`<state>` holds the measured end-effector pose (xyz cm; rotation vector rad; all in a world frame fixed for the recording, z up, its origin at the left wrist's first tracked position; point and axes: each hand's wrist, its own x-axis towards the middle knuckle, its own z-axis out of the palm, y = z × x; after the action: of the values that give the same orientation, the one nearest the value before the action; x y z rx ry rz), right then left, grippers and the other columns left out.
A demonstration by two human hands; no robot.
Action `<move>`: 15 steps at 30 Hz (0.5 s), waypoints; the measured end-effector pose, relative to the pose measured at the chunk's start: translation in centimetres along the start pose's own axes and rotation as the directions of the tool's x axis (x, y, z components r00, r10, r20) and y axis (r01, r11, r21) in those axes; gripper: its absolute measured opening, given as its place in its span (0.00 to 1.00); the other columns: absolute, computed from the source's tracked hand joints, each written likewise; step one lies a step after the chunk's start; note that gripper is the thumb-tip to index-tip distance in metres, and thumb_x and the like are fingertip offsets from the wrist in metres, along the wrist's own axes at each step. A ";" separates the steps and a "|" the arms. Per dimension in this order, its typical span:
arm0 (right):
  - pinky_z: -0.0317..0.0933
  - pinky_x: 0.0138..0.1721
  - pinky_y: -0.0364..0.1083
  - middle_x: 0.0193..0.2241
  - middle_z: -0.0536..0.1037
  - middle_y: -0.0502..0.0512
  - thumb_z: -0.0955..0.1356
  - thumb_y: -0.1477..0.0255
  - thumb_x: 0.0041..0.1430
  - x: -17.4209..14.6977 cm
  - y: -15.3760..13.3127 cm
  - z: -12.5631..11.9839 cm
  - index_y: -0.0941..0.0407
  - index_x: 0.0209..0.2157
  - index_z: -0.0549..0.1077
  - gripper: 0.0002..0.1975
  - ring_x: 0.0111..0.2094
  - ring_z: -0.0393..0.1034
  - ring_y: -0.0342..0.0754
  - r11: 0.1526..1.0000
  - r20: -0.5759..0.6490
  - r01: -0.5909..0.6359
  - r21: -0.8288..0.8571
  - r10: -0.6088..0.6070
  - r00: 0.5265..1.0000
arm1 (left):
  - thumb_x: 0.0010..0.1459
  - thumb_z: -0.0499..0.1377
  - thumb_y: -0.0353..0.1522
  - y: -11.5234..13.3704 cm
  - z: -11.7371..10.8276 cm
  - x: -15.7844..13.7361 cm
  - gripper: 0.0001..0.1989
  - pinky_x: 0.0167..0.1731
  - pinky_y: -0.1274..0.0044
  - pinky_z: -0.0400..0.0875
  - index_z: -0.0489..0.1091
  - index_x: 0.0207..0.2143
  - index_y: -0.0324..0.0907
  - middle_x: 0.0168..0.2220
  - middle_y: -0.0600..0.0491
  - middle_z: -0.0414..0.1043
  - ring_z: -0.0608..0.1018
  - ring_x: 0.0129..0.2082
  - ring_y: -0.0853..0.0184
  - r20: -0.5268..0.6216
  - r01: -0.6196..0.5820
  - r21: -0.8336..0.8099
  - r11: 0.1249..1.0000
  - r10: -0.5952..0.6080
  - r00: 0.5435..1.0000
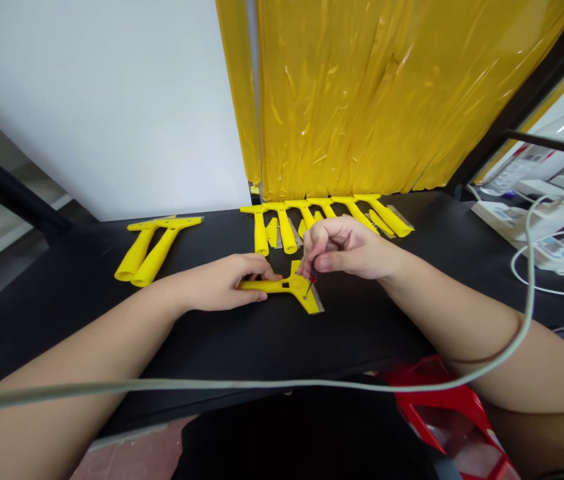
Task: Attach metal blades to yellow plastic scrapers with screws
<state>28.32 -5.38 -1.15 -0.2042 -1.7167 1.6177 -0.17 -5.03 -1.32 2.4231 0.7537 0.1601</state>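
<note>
A yellow scraper (298,288) lies flat on the black tabletop, its metal blade edge facing right. My left hand (242,280) is closed around its handle, thumb on the near side and fingers on the far side. Above the scraper's head, my right hand (337,248) pinches a small screwdriver (313,275) with a dark red handle. The screwdriver leans slightly, its tip down at a screw on the head near the blade. The fingers hide most of its handle.
Several more yellow scrapers (288,233) stand in a row at the back, with two others (155,250) to the left. A pale cable (262,385) crosses in front of my arms. Power strips (527,227) and a plastic bottle (537,150) are at the right. A red stool (442,393) is below.
</note>
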 end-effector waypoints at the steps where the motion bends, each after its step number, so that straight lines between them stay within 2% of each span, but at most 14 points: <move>1: 0.77 0.38 0.44 0.32 0.83 0.53 0.79 0.75 0.60 0.0 0.0 0.1 0.59 0.32 0.77 0.09 0.36 0.84 0.46 1.000 0.007 0.006 0.004 -0.006 1.000 | 0.66 0.63 0.37 0.0 0.0 0.0 0.11 0.41 0.75 0.72 0.77 0.49 0.44 0.48 0.49 0.78 0.79 0.42 0.64 0.001 0.000 -0.001 1.000 0.000 1.000; 8: 0.77 0.37 0.45 0.31 0.84 0.55 0.80 0.71 0.59 0.1 -0.5 0.4 0.59 0.31 0.77 0.12 0.35 0.84 0.47 0.999 0.002 -0.052 -0.011 0.052 0.999 | 0.67 0.62 0.35 0.1 -0.1 0.0 0.10 0.40 0.76 0.72 0.76 0.48 0.43 0.48 0.50 0.78 0.78 0.41 0.65 0.012 -0.011 0.012 1.000 0.011 1.000; 15: 0.76 0.40 0.47 0.32 0.84 0.56 0.78 0.67 0.63 0.2 -0.6 0.3 0.59 0.34 0.78 0.11 0.34 0.82 0.47 0.998 0.050 -0.039 -0.052 0.042 0.998 | 0.67 0.62 0.37 0.0 -0.1 0.1 0.11 0.42 0.75 0.73 0.77 0.50 0.43 0.48 0.49 0.78 0.79 0.43 0.63 0.017 -0.021 -0.009 1.000 0.021 1.000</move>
<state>28.21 -5.55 -0.49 -0.2258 -1.8043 1.6221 -0.18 -4.92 -1.24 2.4216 0.7190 0.1501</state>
